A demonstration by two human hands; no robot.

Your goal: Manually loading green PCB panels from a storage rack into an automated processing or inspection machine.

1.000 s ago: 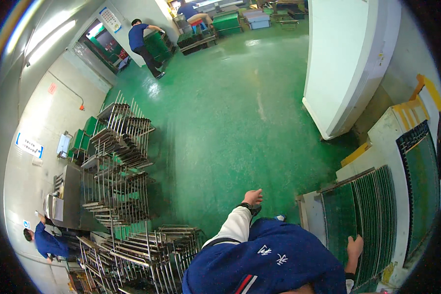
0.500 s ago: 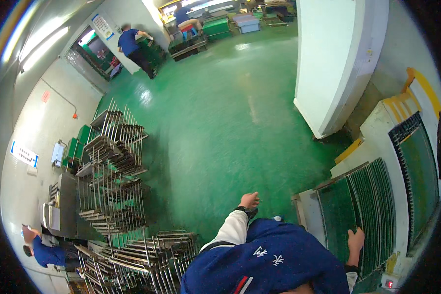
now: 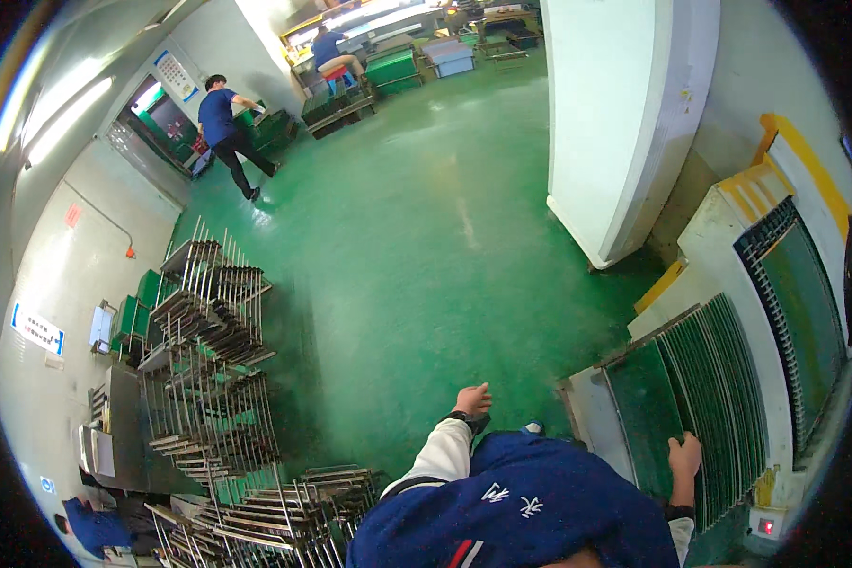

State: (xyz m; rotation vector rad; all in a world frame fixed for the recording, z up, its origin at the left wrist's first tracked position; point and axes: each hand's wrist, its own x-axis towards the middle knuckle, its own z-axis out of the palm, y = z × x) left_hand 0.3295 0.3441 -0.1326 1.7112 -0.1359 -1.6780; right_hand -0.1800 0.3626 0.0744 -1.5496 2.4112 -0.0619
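My right hand [image 3: 685, 458] is closed at the edge of a dark green panel [image 3: 641, 393], its thumb and fingers against it. The panel stands first in a row of several thin upright green panels [image 3: 724, 398] set close together on my right. Part of the grip is hidden behind the hand itself. Out over the floor in front of me hangs my left hand [image 3: 473, 399], fingers loosely apart, holding nothing. A dark band circles its wrist, below a white sleeve.
Metal rod racks [image 3: 213, 417] stand along the left. A white pillar [image 3: 620, 123] rises ahead right. Beyond the row is a machine frame with a toothed chain [image 3: 776, 312]. One co-worker [image 3: 222, 118] walks by crates at the back; another [image 3: 329, 52] sits at a bench; a third [image 3: 95, 525] is lower left.
The view has shifted slightly, moving the room left in the picture. The co-worker at the back has straightened and stepped away from the crates. My right hand stays at the panel.
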